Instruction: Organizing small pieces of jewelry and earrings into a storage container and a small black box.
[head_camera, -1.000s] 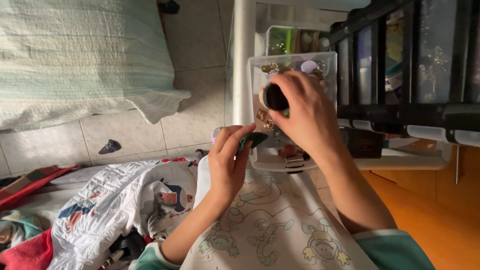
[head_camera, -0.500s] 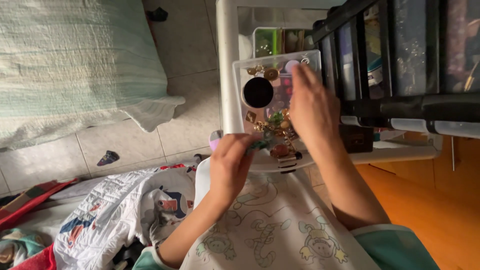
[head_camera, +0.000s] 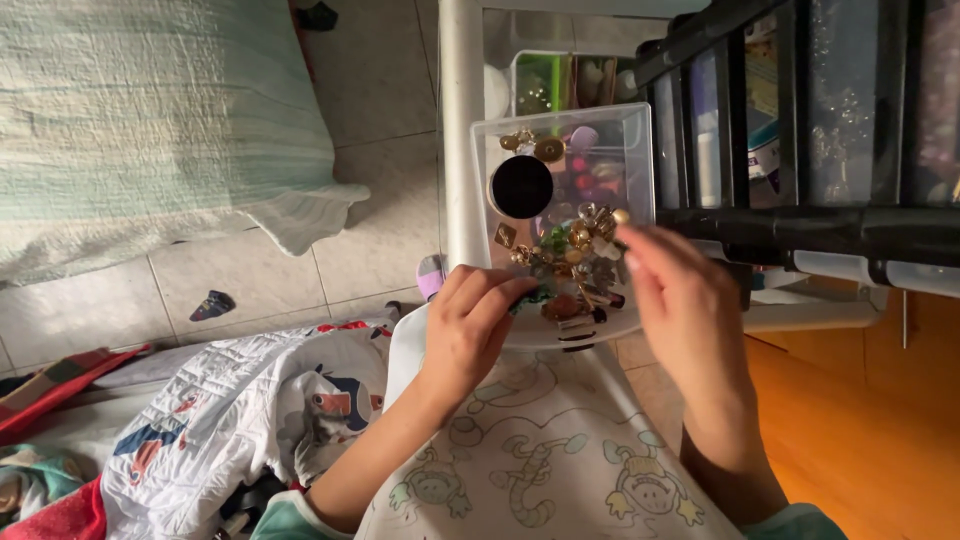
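Off the drawer (head_camera: 632, 150) now, right hand (head_camera: 690, 300)

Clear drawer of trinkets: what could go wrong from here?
The clear drawer is pulled out over the lap, and the left hand only grips its front edge; it could tip. The right hand picks at a tangled trinket heap, so pieces might snag and drop to the tiled floor.

The right hand (head_camera: 680, 300) is motion-blurred, its grip unreadable. The left hand's (head_camera: 470, 325) fingers (head_camera: 500, 295) hide most of a green piece (head_camera: 527, 295). The trinkets (head_camera: 580, 245) in the drawer (head_camera: 480, 160) are too small to identify.
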